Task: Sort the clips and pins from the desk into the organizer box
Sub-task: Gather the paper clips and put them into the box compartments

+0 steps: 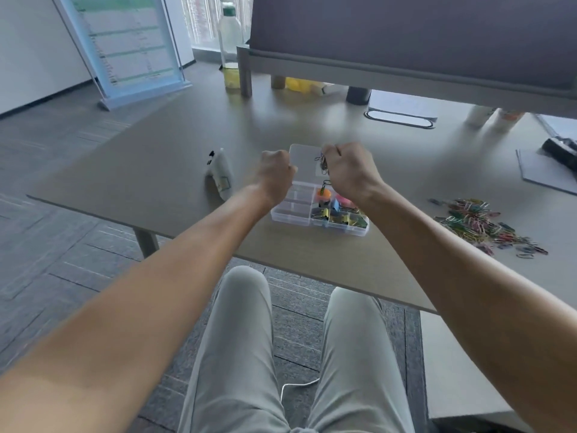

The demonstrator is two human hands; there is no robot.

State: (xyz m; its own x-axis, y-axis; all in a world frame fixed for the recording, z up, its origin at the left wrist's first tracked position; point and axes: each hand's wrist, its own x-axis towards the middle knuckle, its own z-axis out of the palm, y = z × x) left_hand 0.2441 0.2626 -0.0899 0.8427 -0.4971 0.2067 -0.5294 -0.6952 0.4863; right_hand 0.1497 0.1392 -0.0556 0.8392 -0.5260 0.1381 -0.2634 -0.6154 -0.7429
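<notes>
At centre frame the left hand (274, 173) curls against the lid (304, 156) of the box (292, 214), the right hand (346, 173) pinches dangling clips (324, 160) that might snag and scatter, while the pile (480, 223) waits at right

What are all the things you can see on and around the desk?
organizer box: one, clear, lid open, desk middle
paper clip bunch: dangling from right hand over box
paper clip pile: one, many colours, desk right
binder clips: several, coloured, box's right compartments
bottle: one, clear, yellow liquid, far desk edge
sign stand: one, floor left
desk: one, beige
left hand: grips lid edge
right hand: holds clip bunch
</notes>
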